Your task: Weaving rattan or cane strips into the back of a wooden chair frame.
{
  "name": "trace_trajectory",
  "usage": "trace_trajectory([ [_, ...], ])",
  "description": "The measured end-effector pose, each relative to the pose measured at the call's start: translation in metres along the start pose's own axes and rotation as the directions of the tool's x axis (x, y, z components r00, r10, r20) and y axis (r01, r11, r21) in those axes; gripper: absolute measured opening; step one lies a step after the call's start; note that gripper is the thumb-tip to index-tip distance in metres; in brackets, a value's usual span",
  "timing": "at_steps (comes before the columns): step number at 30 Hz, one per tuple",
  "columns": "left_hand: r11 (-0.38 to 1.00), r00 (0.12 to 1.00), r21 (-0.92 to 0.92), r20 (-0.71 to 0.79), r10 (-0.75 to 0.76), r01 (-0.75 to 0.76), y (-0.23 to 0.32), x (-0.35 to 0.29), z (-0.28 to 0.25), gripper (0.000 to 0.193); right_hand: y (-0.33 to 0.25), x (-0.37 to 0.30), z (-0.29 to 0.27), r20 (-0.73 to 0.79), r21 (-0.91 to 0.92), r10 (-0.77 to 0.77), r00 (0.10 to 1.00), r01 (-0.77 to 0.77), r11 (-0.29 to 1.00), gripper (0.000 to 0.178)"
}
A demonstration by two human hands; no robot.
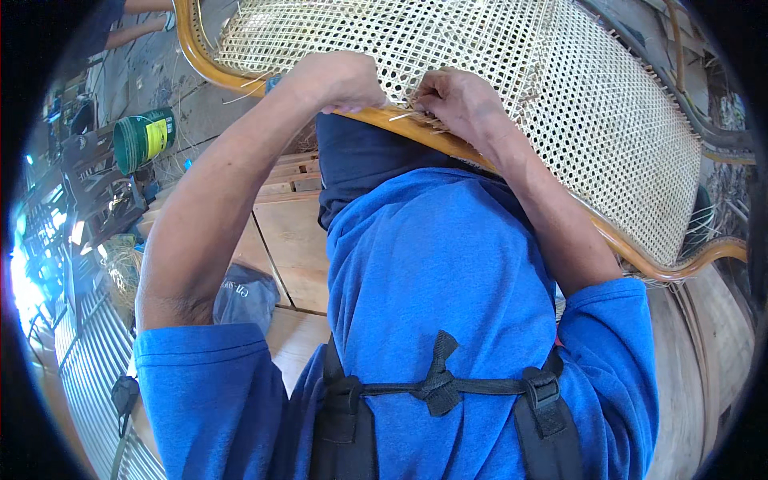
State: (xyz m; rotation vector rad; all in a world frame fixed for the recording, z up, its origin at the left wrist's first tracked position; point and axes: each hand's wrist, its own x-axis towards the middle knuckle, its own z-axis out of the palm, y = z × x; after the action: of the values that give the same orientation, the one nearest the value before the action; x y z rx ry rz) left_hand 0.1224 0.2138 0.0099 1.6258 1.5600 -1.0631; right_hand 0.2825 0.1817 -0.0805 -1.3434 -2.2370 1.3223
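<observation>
A woven cane panel (488,40) with an open mesh lies across my lap, set in a curved, varnished wooden frame (624,244). My left hand (348,80) is closed at the near edge of the frame, its fingers mostly turned away, so what they grip is hidden. Just to its right, my right hand (460,100) pinches a cane strand at the edge of the weave. Short loose cane ends (404,117) stick out over the wood beneath the right fingers.
A green bucket (144,140) with a yellow label lies at the left. Wooden boards (292,240) and a grey cloth or bag (246,296) are below it. Corrugated sheeting (100,392) is at the lower left. Another person's arm (136,32) shows at the upper left.
</observation>
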Motion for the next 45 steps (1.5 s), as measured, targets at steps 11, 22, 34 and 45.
trace_trajectory([
  [11, 0.941, 0.929, -0.329, -0.367, -0.051, -0.078, -0.014, -0.015, 0.045, 0.049, 0.014, -0.003, -0.024, -0.031, 0.251, 0.024, 0.999, -0.016, 0.968, 0.022],
  [22, 0.938, 0.943, -0.3, -0.327, 0.067, -0.171, -0.004, 0.014, 0.058, 0.03, 0.029, -0.043, 0.001, -0.327, -0.06, 0.083, 0.942, -0.108, 0.992, 0.017],
  [34, 0.944, 0.892, -0.257, -0.446, 0.073, -0.206, 0.0, 0.006, 0.072, 0.027, 0.023, -0.044, -0.003, -0.298, -0.1, 0.137, 0.945, -0.173, 0.98, 0.012],
  [45, 0.917, 0.905, -0.304, -0.41, 0.117, -0.256, -0.008, 0.001, 0.072, 0.028, 0.007, -0.027, -0.012, -0.161, -0.055, 0.21, 0.964, -0.221, 0.974, 0.017],
])
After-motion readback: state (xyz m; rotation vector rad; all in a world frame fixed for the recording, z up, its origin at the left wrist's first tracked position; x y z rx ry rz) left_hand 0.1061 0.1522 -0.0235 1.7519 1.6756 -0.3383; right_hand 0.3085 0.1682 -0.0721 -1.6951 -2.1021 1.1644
